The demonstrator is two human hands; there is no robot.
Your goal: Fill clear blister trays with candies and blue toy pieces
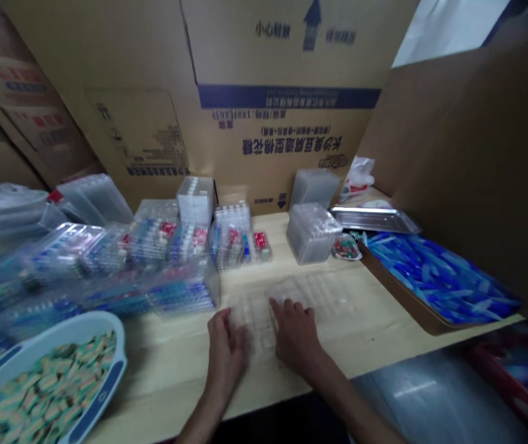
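Observation:
Several thin, clear plastic trays lie flat on the table in front of me, faint against the pale wood. My left hand is at the left edge of the nearest clear tray; its fingers are curled and smeared, so any grip on the rim cannot be made out. Over the right side of that tray is my right hand, palm down, index finger stretched out and the other fingers loosely bent and apart. It appears to touch the plastic without gripping it.
Filled clear packs stand in rows at the left. A light-blue basin of small wrapped pieces sits front left. Stacked empty trays stand at the back. At the right, a cardboard box holds blue plastic pieces, beside a metal tray.

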